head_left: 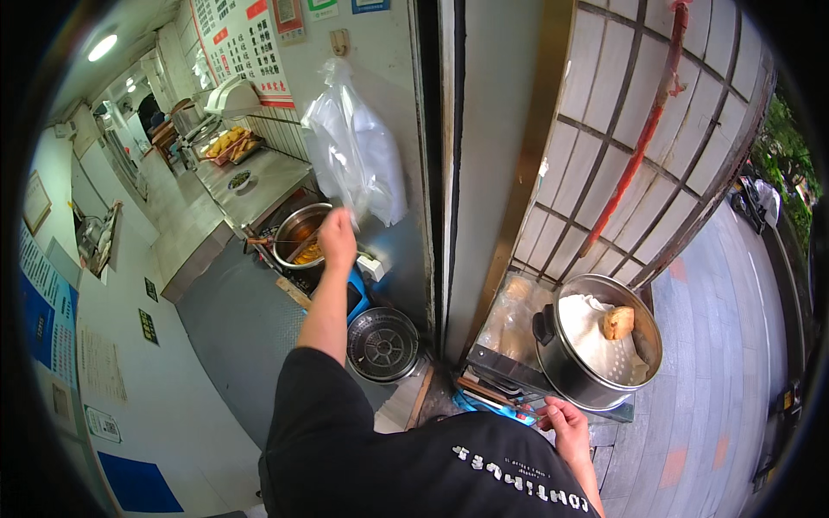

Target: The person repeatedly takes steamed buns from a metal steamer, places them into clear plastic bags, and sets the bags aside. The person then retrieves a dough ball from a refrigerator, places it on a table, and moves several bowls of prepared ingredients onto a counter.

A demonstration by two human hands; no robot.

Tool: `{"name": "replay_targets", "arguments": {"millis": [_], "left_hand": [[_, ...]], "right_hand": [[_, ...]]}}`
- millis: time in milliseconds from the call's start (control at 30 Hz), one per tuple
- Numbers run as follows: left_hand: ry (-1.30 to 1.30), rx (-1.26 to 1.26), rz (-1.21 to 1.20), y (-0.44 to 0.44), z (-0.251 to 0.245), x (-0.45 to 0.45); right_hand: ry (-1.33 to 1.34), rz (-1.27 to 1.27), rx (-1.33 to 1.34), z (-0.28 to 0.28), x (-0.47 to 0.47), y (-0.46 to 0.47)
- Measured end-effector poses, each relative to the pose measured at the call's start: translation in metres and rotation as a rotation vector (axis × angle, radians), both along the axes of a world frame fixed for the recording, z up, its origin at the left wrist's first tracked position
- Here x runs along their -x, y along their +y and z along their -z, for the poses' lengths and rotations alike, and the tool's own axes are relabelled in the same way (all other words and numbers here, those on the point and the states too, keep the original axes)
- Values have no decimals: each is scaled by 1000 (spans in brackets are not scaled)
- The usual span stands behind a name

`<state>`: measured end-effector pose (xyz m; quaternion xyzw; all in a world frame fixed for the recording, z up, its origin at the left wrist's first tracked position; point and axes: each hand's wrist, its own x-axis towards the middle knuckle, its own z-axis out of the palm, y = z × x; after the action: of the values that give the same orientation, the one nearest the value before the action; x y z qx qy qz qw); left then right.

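My left hand point(338, 241) is raised at the lower edge of a bundle of clear plastic bags point(353, 146) hanging from a wall hook, its fingers closed on the plastic. Below and beside that hand stands a metal pot point(301, 233) with brown liquid and food inside. Low at the right, my right hand point(565, 424) pinches the end of a long, thin brown utensil point(492, 392), possibly tongs. Just beyond it is a steamer pot point(544, 362) lined with white cloth point(586, 333). One brown bun point(618, 322) sits on the cloth.
A perforated steamer tray point(382, 344) rests on the floor side below the wall. Wrapped buns point(518, 317) lie beside the steamer. A steel counter point(265, 188) holds a small bowl point(239, 180) and a tray of yellow food point(230, 146). A door frame point(505, 162) divides indoors from the pavement point(699, 362).
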<state>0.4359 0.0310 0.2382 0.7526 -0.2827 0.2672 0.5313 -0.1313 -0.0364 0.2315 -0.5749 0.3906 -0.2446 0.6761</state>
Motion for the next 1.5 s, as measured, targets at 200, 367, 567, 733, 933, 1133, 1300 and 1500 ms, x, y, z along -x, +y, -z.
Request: {"name": "replay_targets", "arguments": {"millis": [200,367,567,733,933,1133,1300,1500], "left_hand": [[417,-275,598,22,58,255],[21,-189,919,5,-2,342],[-148,-34,803,15,-30,336],[122,-50,1162,13,-9,331],[793,-393,1370,24,6,320],[1418,590,1326,15,11,274],[1611,403,1547,20,30,313],[1347,298,1695,16,40,345]], "right_hand": [[302,-260,989,-36,-37,-7],[279,-322,1509,-58,-80,-17],[214,-332,1262,-46,-80,-17],[197,-483,860,-49,-61,-16],[85,-198,701,-54,-46,-30],[-10,136,187,-45,-39,-39],[-120,212,226,-38,-55,-44],[-27,316,14,-12,-50,-45]]}}
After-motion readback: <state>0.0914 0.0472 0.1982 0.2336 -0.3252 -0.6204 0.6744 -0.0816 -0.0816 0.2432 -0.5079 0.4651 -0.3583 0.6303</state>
